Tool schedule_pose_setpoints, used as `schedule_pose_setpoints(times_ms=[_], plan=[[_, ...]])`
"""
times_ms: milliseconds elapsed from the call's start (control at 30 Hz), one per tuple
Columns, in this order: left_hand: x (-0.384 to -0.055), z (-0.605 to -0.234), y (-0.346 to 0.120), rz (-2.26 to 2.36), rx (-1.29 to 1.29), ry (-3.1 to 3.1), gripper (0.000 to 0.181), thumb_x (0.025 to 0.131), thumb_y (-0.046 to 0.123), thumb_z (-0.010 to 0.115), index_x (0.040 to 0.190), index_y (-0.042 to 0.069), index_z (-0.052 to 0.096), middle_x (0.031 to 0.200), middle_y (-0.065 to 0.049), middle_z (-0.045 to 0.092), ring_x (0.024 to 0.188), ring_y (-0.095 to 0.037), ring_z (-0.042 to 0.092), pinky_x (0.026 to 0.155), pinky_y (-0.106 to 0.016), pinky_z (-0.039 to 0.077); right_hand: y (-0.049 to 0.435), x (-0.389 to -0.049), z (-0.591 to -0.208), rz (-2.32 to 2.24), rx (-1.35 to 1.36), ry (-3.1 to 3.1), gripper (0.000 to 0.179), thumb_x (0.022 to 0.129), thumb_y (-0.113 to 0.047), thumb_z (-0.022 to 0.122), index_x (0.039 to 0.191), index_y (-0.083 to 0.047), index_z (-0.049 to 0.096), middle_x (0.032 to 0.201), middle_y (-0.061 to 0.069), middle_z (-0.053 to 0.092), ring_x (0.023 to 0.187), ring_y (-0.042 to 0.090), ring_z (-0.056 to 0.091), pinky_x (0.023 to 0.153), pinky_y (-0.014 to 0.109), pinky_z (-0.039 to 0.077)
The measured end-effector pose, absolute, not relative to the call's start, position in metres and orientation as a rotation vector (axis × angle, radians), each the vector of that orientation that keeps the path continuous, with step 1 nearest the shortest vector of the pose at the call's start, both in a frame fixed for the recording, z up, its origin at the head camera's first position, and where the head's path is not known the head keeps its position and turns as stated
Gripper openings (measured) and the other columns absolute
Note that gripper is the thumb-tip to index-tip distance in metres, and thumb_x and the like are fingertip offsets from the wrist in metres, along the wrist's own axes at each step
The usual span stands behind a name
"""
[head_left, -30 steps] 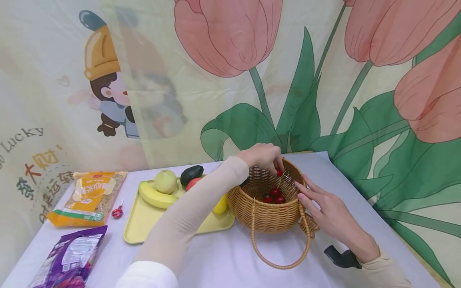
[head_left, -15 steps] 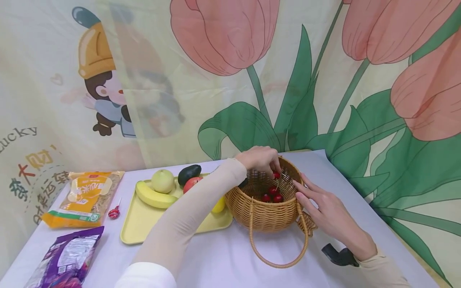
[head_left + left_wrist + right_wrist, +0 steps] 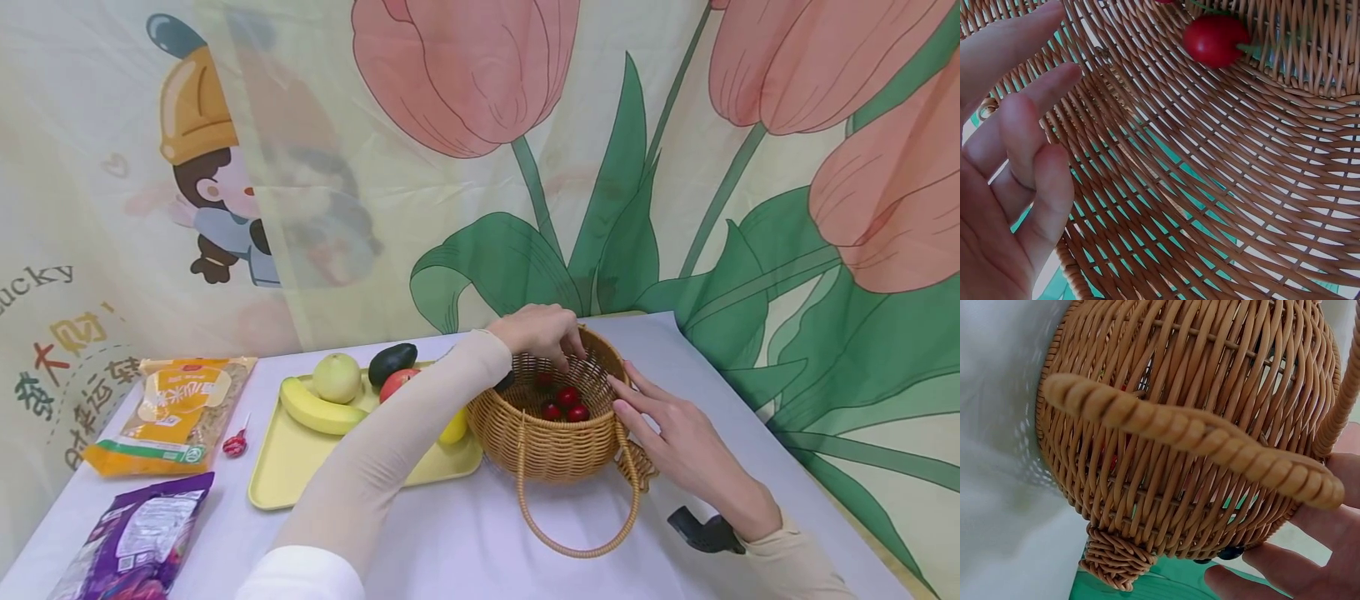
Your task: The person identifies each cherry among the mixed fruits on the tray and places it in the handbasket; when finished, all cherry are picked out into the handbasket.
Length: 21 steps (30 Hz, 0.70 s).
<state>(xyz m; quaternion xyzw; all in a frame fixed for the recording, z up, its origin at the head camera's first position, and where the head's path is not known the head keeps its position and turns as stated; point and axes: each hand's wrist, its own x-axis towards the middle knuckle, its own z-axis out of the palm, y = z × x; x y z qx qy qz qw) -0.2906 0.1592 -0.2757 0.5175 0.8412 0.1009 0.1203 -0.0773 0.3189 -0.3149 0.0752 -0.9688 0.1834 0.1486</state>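
Observation:
A round brown wicker basket (image 3: 547, 454) stands on the white table, with several red cherries (image 3: 567, 396) lying inside. Over its opening is my left hand (image 3: 538, 329), fingers pointing down and holding nothing. In the left wrist view the fingers of that hand (image 3: 1016, 156) are loosely bent near the wicker wall, apart from a red cherry (image 3: 1215, 40) with a green stem. My right hand (image 3: 686, 437) touches the basket's right rim with fairly straight fingers. The right wrist view has this hand (image 3: 1310, 550) beside the basket's outer wall.
A yellow tray (image 3: 288, 467) at left bears a banana (image 3: 322, 408), a pale green round fruit (image 3: 337, 377), a dark avocado (image 3: 392, 363) and other fruit. Farther left lie an orange-and-clear bag (image 3: 176, 408), a lollipop (image 3: 235, 444) and a purple bag (image 3: 138, 533). The basket's handle (image 3: 577, 552) hangs forward.
My left hand has lowered a cherry into the basket and let go of it; its fingers have loosened. My right hand has stayed at the rim. The head view has shifted slightly.

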Motion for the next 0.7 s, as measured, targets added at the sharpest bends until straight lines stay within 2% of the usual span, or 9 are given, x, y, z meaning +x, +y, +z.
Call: schedule_pose_setpoints(times_ms=[433,700], plan=[[-0.284,-0.273,0.165,0.248,1.604,2.495,0.032,0.091,0.029,0.080,0.122,0.025,0.078,0.115,0.008,0.077,0.103,-0.006,0.069,0.089,-0.026,0.057,0.319,-0.077,-0.314,0.553,0.206,-2.808,0.048,0.109,-0.037,0.048,0.150,-0.011,0.053,0.163,0.021,0.037,0.137,0.049,0.051,0.101,0.066,0.047],[-0.281,-0.256,0.169,0.286,1.653,2.515,0.030,0.093,0.031,0.077,0.123,0.026,0.077,0.113,0.010,0.078,0.103,-0.003,0.070,0.087,-0.025,0.057,0.319,-0.077,-0.312,0.537,0.210,-2.809,0.048,0.110,-0.037,0.047,0.151,-0.012,0.052,0.163,0.021,0.037,0.137,0.050,0.051,0.100,0.067,0.047]])
